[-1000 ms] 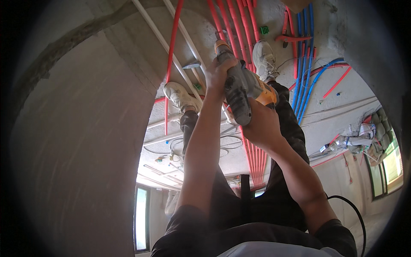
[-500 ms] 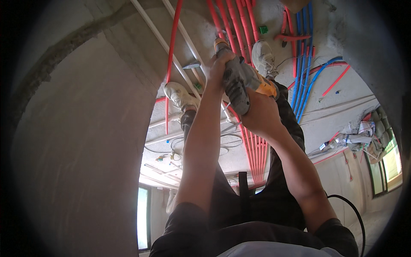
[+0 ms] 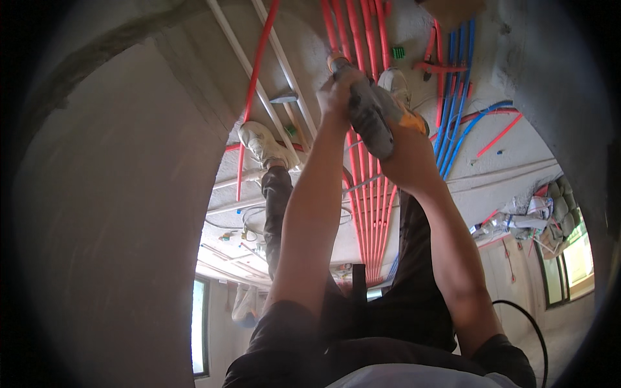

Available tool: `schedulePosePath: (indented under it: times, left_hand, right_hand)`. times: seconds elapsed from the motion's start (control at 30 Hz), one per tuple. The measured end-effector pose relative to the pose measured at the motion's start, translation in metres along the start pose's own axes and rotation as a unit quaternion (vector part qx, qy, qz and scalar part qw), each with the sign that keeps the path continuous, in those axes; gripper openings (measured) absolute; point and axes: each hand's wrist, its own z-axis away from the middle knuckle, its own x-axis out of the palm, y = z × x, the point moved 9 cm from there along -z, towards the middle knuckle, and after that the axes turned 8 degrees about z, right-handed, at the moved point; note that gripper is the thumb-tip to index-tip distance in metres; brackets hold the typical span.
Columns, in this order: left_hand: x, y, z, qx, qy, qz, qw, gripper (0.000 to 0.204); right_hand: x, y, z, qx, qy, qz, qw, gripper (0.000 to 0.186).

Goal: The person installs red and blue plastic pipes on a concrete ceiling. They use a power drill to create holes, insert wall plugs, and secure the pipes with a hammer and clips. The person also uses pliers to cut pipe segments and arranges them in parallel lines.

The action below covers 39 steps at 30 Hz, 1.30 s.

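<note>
Both my hands hold a grey and orange power drill (image 3: 370, 121), which looks like a rotary hammer, pointing away and slightly left. My left hand (image 3: 336, 96) wraps round its front end, just behind the orange-tan collar. At the back, my right hand (image 3: 409, 155) is closed round the rear handle; its trigger is hidden. The drill's nose is over the left side of a row of red pipes (image 3: 354, 35). I cannot make out a bit or tell whether its tip touches anything. My shoes (image 3: 257, 143) stand on either side of the drill.
White pipes (image 3: 236, 48) run along the floor at left, by a hammer-like tool (image 3: 283, 97). Blue pipes (image 3: 458, 97) and a red-handled tool (image 3: 441, 67) lie at right. A concrete wall (image 3: 116, 213) rises at left; a black cable (image 3: 538, 330) hangs beside my right arm. Bags (image 3: 561, 207) are piled farther right.
The drill and both hands have shifted slightly right and up in the view. Both hands keep their grip. The surroundings have shifted a little as my head moved.
</note>
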Motion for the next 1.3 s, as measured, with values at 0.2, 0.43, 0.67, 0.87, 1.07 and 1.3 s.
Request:
schedulePosePath:
  times: [0.2, 0.43, 0.67, 0.87, 1.07, 1.3]
  left_hand:
    - [0.015, 0.016, 0.064, 0.015, 0.015, -0.033, 0.999, 0.032]
    - [0.006, 0.022, 0.051, 0.037, 0.003, 0.014, 0.999, 0.035]
    - [-0.005, 0.018, 0.027, 0.008, -0.001, 0.003, 1.000, 0.036]
    - [-0.007, 0.020, 0.018, 0.001, 0.009, -0.012, 1.000, 0.035]
    - [-0.009, 0.012, 0.006, -0.005, -0.008, 0.046, 0.999, 0.033]
    - [-0.002, 0.013, -0.012, -0.057, 0.015, 0.065, 0.996, 0.029]
  right_hand:
    - [-0.006, -0.005, 0.043, 0.014, -0.013, -0.043, 0.999, 0.025]
    - [-0.005, -0.019, 0.035, -0.029, 0.015, -0.018, 0.999, 0.027]
    - [0.005, -0.021, 0.018, -0.013, -0.006, 0.006, 1.000, 0.027]
    - [-0.003, -0.026, 0.010, -0.014, -0.003, -0.016, 1.000, 0.027]
    - [-0.013, -0.031, 0.002, -0.030, -0.006, 0.000, 1.000, 0.012]
    - [-0.007, -0.029, -0.016, -0.041, 0.002, 0.032, 0.999, 0.016]
